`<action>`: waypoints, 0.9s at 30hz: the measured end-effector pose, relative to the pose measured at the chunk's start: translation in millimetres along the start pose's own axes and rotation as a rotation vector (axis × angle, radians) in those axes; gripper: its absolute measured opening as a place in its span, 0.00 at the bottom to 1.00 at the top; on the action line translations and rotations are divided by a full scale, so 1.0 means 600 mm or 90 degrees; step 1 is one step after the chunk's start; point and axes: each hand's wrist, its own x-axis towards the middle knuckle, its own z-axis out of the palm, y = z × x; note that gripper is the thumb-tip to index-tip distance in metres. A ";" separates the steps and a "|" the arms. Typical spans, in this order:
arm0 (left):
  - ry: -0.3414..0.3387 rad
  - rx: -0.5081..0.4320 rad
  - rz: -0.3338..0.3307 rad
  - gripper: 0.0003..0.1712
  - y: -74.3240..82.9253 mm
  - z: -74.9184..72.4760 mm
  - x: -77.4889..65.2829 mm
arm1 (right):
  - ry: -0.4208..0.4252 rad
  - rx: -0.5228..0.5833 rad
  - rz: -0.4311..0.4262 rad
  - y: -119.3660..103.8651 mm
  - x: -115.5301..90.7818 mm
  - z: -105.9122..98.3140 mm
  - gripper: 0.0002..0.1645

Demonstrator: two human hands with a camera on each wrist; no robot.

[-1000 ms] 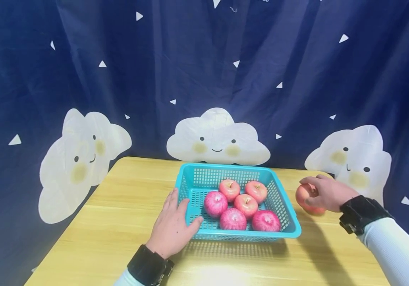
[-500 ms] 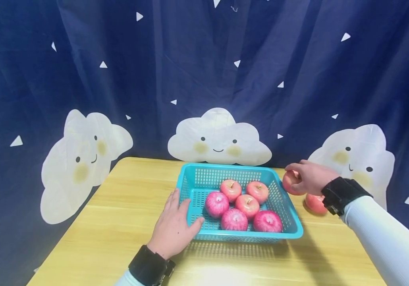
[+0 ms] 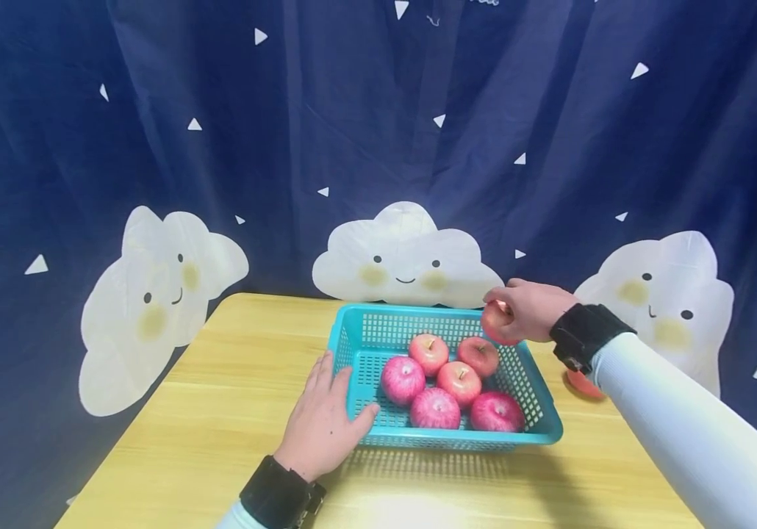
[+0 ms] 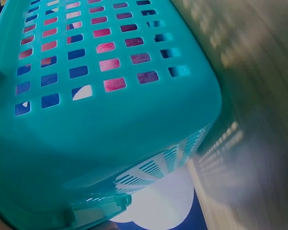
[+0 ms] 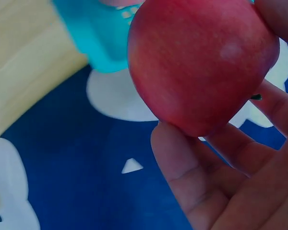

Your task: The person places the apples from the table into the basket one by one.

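Note:
In the head view my right hand (image 3: pixel 529 310) holds a red apple (image 3: pixel 499 323) above the back right corner of a turquoise plastic basket (image 3: pixel 378 314). The right wrist view shows this apple (image 5: pixel 201 62) pinched between thumb and fingers. My left hand (image 3: pixel 322 426) rests on the basket's left rim, its fingers spread and fairly straight. Several apples lie inside the basket, among them a dark pink one (image 3: pixel 403 380) and a lighter red one (image 3: pixel 428 354). Close by in the left wrist view is the basket's perforated wall (image 4: pixel 105 124); little of the left hand shows there.
Another apple (image 3: pixel 585 385) lies on the wooden table (image 3: pixel 220 411) to the right of the basket, partly hidden by the right sleeve. A dark blue curtain (image 3: pixel 378 110) with white clouds and triangles hangs behind the table's back edge.
My right hand has lifted the apple from the table's right side and carried it left over the basket rim. Another apple stays behind on the table. The left hand keeps its place.

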 end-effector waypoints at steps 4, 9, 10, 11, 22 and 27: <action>-0.004 0.008 -0.001 0.46 0.001 0.000 0.000 | 0.014 0.004 -0.036 -0.020 0.020 -0.004 0.27; -0.003 0.015 -0.003 0.46 0.000 0.001 0.001 | 0.004 0.015 -0.065 -0.052 0.046 -0.003 0.25; -0.004 0.014 -0.004 0.46 0.000 0.001 0.001 | 0.002 0.017 -0.071 -0.058 0.051 -0.001 0.24; -0.004 0.013 -0.005 0.46 0.000 0.001 0.001 | 0.002 0.016 -0.078 -0.065 0.055 0.000 0.23; 0.006 0.011 -0.001 0.46 0.001 0.002 -0.001 | 0.006 0.013 -0.151 -0.125 0.107 0.025 0.22; 0.008 0.012 0.005 0.45 0.000 0.001 -0.001 | -0.002 0.005 -0.165 -0.152 0.130 0.038 0.26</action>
